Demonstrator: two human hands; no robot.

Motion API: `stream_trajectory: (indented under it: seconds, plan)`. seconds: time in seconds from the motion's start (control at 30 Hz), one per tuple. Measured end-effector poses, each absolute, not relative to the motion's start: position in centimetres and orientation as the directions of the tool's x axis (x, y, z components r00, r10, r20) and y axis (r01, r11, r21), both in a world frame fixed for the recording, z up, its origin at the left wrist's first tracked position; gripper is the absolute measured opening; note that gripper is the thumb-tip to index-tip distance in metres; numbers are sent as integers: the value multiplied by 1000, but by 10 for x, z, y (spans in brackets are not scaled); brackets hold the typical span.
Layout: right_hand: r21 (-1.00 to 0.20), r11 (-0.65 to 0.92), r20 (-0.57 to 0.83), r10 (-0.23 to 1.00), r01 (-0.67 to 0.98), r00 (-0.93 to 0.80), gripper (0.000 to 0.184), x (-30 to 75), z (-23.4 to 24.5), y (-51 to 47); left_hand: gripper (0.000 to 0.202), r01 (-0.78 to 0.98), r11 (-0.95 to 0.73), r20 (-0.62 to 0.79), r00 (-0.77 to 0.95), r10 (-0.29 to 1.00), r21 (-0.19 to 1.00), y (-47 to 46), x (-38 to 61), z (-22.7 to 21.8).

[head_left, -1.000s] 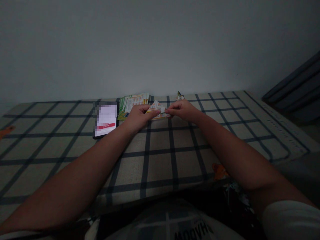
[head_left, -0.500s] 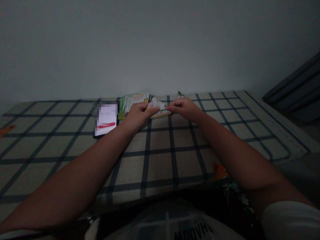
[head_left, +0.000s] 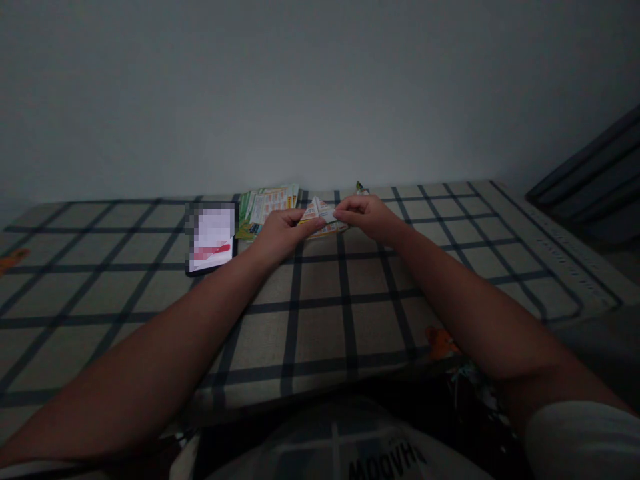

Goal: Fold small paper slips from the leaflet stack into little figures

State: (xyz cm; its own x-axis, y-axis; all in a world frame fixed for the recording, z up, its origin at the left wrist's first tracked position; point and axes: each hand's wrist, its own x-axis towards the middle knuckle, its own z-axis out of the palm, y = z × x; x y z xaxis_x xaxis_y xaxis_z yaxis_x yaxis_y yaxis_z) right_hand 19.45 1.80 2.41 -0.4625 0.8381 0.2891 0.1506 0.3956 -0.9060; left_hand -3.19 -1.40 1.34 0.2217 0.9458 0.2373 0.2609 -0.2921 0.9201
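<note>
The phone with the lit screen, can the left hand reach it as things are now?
Probably yes. The phone lies flat beside the left hand, with only bare checked cloth between them. That hand's fingers are pinching a folded paper with the right hand, so it would need to let go first.

Left hand (head_left: 280, 233) and right hand (head_left: 367, 217) pinching folded paper (head_left: 323, 213), phone (head_left: 213, 238), checked cloth (head_left: 350, 300)

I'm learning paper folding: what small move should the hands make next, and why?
Probably press the flap flat and crease it: left hand and right hand pinch the small printed paper from either side, its folded part raised off the checked cloth.
</note>
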Motion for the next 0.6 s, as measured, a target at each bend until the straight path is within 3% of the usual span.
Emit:
stream_trajectory:
  seconds: [0.17, 0.27, 0.4, 0.5, 0.6]
  plan:
    - [-929, 350, 269, 861, 121, -432, 33, 196, 25, 20, 59, 79, -229, 212, 187, 959, 970, -12, -29, 13]
    - [-962, 266, 216, 879, 59, -426, 30, 195, 23, 21, 46, 18, -247, 239, 194, 952, 969, -10, -29, 13]
    - [-999, 46, 49, 868, -19, -494, 17, 192, 22, 21, 36, 9, -244, 232, 282, 931, 970, -10, -28, 12]
    - [-999, -37, -27, 835, -6, -550, 7, 192, 22, 18, 45, -44, -183, 186, 378, 907, 982, -12, -26, 11]
    - [-999, -16, -36, 799, 39, -600, 5, 193, 22, 16, 63, -86, -135, 159, 451, 878, 987, -17, -23, 13]
